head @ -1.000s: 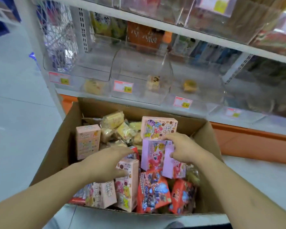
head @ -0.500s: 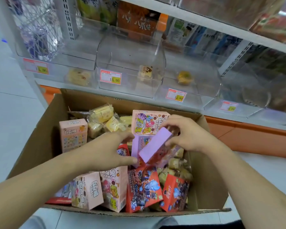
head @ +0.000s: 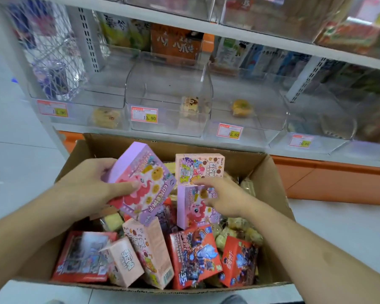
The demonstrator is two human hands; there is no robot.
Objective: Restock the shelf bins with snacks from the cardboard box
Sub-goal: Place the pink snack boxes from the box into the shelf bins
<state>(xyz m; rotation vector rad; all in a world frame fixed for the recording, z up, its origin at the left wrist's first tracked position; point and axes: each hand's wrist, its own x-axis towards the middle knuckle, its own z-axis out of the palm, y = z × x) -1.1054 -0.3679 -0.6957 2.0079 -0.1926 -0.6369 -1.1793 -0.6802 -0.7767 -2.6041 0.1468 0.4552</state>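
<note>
An open cardboard box [head: 272,185] on the floor holds pink, purple and red snack boxes and small wrapped cakes. My left hand [head: 90,187] grips a purple snack box [head: 140,181], lifted above the pile, thumb across its printed face. My right hand [head: 219,196] reaches down onto a second purple snack box [head: 193,209] still lying in the carton, fingers on its upper right edge. Behind the carton, clear shelf bins [head: 169,99] stand in a row, each holding a single wrapped cake.
Price tags [head: 144,114] hang on the bin fronts. A wire basket [head: 51,60] hangs at the shelf's left end. Packaged goods line the back of the shelf and the bins above. An orange plinth [head: 338,183] runs below the shelf; pale floor lies either side.
The purple box has passed from my right hand to my left and risen above the pile. My right hand has dropped onto a second purple box. The view has tilted closer to the shelf.
</note>
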